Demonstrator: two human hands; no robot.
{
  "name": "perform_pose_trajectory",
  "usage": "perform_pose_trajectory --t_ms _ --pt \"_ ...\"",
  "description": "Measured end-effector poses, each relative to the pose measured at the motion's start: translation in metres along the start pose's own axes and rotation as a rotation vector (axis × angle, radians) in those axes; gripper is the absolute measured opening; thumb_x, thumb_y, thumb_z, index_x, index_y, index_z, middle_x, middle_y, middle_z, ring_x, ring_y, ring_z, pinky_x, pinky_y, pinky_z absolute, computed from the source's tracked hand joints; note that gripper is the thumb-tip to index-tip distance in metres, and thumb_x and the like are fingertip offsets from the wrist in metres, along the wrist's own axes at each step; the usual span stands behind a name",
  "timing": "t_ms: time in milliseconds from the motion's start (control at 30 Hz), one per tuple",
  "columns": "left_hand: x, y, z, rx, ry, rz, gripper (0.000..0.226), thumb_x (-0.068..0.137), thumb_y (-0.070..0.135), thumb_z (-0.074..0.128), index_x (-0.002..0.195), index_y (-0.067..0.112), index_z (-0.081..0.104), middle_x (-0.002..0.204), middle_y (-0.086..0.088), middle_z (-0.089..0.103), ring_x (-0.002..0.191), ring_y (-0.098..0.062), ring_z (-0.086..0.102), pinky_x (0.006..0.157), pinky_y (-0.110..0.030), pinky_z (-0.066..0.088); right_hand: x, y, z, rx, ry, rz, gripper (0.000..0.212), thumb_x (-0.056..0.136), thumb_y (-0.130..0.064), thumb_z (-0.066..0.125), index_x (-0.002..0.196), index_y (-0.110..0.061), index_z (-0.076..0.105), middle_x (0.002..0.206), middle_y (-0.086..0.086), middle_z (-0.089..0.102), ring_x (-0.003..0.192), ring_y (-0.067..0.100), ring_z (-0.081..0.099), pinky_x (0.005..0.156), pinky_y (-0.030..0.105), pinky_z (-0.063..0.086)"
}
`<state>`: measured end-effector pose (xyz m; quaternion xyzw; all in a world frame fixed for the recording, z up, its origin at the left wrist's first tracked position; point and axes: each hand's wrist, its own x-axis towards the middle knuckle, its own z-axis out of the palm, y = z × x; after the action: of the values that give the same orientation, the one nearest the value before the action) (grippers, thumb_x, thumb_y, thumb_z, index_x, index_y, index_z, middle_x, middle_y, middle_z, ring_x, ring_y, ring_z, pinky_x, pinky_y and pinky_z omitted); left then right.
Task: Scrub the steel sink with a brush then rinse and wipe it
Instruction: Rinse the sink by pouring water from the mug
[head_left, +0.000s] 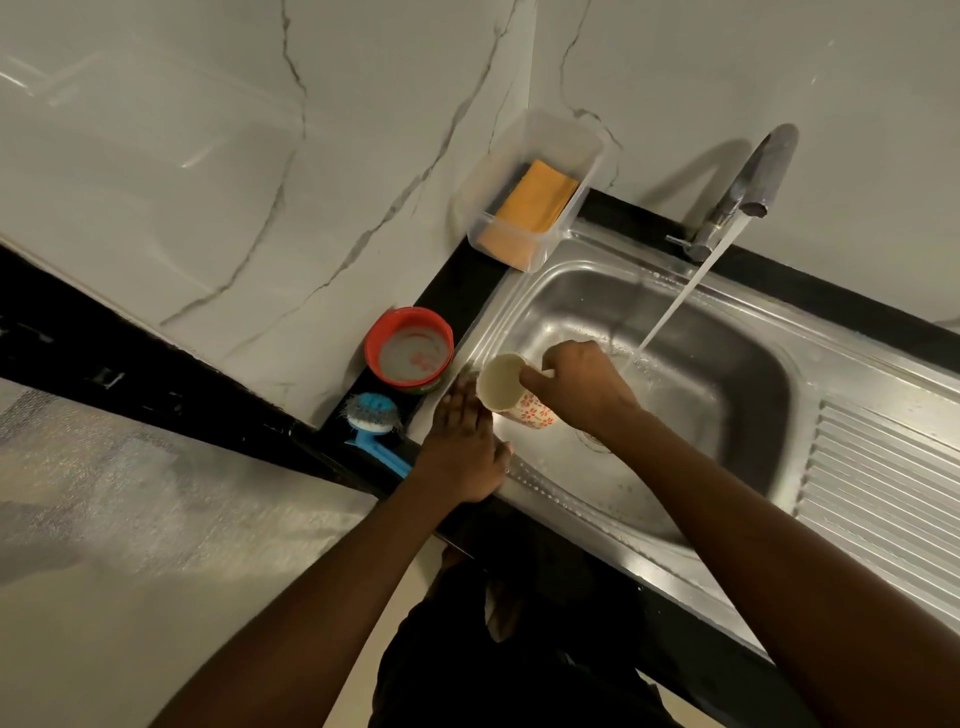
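Observation:
The steel sink (727, 395) is wet, and water streams from the tap (748, 192) into its basin. My right hand (582, 384) grips a cream cup with red flowers (511, 389), tipped on its side over the sink's left rim. My left hand (462, 447) lies flat with straight fingers on the sink's left rim, right beside the cup's mouth. A blue brush (371, 415) lies on the black counter to the left of my left hand.
A red round tub (408, 351) sits on the black counter beside the sink. A clear plastic box holding an orange cloth (537, 205) stands at the sink's back left corner. The ribbed drainboard (883, 499) extends to the right. Marble wall behind.

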<state>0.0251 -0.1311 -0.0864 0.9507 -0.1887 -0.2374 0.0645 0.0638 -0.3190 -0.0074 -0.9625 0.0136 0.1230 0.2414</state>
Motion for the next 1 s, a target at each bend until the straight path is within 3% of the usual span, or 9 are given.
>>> perform_pose_trajectory --t_ms 167,300,467,567,667,767,1000 --pt "-0.031 0.009 -0.001 -0.042 -0.218 0.011 0.085 0.109 0.055 0.025 0.164 0.006 -0.017 0.170 -0.015 -0.028 0.159 -0.029 -0.024 0.130 -0.045 -0.008 -0.019 0.043 -0.011 0.027 -0.039 -0.024 0.052 0.096 -0.046 0.065 0.060 -0.008 0.059 0.059 0.006 0.056 0.054 0.020 0.051 0.054 0.034 0.041" --pt "-0.049 0.012 -0.011 -0.014 -0.303 -0.077 0.086 0.108 0.056 0.026 0.164 0.004 -0.012 0.171 -0.019 -0.023 0.160 -0.034 -0.019 0.131 -0.049 -0.001 -0.034 0.062 -0.021 -0.003 -0.077 -0.038 0.048 0.095 -0.049 0.063 0.070 -0.008 0.068 0.066 0.006 0.064 0.060 0.021 0.061 0.060 0.043 0.053" --pt "-0.054 0.027 -0.014 0.041 -0.349 -0.120 0.089 0.107 0.059 0.027 0.164 0.004 -0.013 0.169 -0.023 -0.026 0.158 -0.040 -0.023 0.130 -0.052 -0.003 -0.044 0.048 -0.027 -0.066 -0.119 -0.144 0.047 0.097 -0.049 0.064 0.062 -0.019 0.054 0.061 -0.001 0.055 0.056 0.015 0.052 0.056 0.037 0.046" --pt "-0.052 0.039 -0.009 0.041 -0.381 -0.019 0.088 0.106 0.060 0.027 0.166 0.007 -0.011 0.171 -0.020 -0.024 0.158 -0.036 -0.023 0.131 -0.052 -0.003 -0.049 0.039 -0.028 -0.116 -0.151 -0.200 0.046 0.097 -0.052 0.061 0.068 -0.016 0.060 0.064 0.000 0.056 0.060 0.016 0.054 0.056 0.035 0.044" --pt "-0.056 0.047 -0.004 0.077 -0.390 0.133 0.085 0.106 0.060 0.027 0.167 0.009 -0.003 0.174 -0.017 -0.015 0.159 -0.031 -0.023 0.130 -0.053 -0.005 -0.056 0.038 -0.028 -0.156 -0.182 -0.229 0.043 0.095 -0.054 0.061 0.079 -0.015 0.067 0.071 -0.004 0.059 0.066 0.015 0.058 0.061 0.038 0.052" --pt "-0.064 0.051 -0.001 0.087 -0.375 0.213 0.087 0.106 0.060 0.030 0.166 0.012 -0.010 0.174 -0.014 -0.017 0.159 -0.027 -0.024 0.131 -0.048 -0.006 -0.067 0.052 -0.032 -0.162 -0.195 -0.226 0.042 0.094 -0.055 0.061 0.080 -0.016 0.069 0.072 -0.004 0.059 0.066 0.012 0.057 0.065 0.040 0.054" --pt "-0.085 0.060 0.008 0.110 -0.294 0.048 0.093 0.105 0.065 0.025 0.163 0.007 -0.018 0.170 -0.019 -0.026 0.159 -0.033 -0.022 0.132 -0.048 -0.002 -0.108 0.105 -0.057 -0.056 -0.141 -0.055 0.043 0.096 -0.054 0.064 0.074 -0.018 0.067 0.068 -0.003 0.062 0.060 0.012 0.057 0.060 0.034 0.050"
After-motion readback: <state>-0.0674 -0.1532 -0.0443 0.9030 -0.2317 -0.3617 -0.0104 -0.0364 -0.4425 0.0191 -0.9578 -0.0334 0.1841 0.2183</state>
